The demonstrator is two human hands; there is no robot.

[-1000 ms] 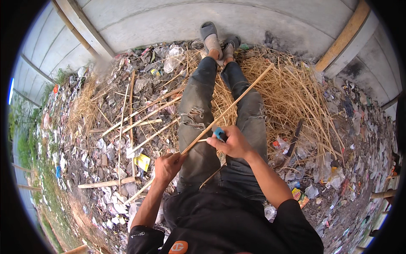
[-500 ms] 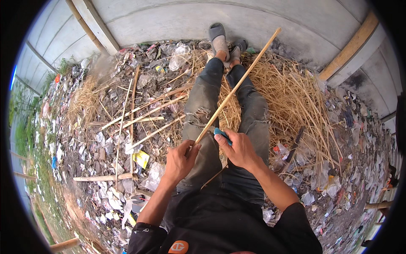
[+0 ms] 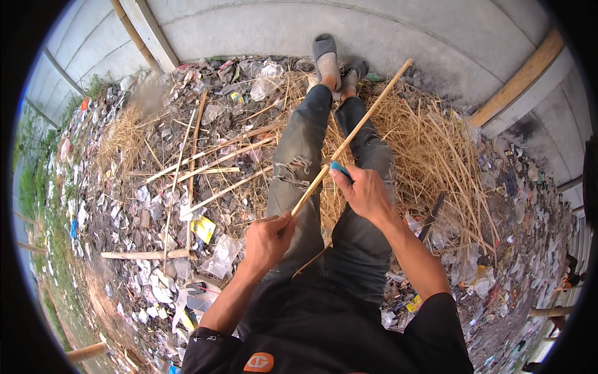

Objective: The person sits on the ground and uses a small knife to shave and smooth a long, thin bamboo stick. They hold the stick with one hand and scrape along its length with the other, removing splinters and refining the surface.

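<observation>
A long pale bamboo strip (image 3: 369, 115) slants up and away to the right over my legs. Its near end is pinched in my left hand (image 3: 268, 242), fingers closed, above my thigh. My right hand (image 3: 369, 194) is closed around a small blue-handled knife (image 3: 338, 167). The tip of this tool meets the strip partway along its length; most of the handle is hidden by my fingers. Below the hands, a thin brown sliver (image 3: 313, 260) lies across my lap.
Straw-like shavings (image 3: 430, 143) cover the ground right of my legs, beside a long dark piece (image 3: 431, 216). Several bamboo strips (image 3: 212, 164) lie at left, near a short pole (image 3: 146, 254). Scattered plastic litter surrounds me. A grey panel wall (image 3: 249, 34) stands beyond my feet.
My right hand has moved the knife farther up along the bamboo strip, away from my left hand. The strip's far end has dipped slightly.
</observation>
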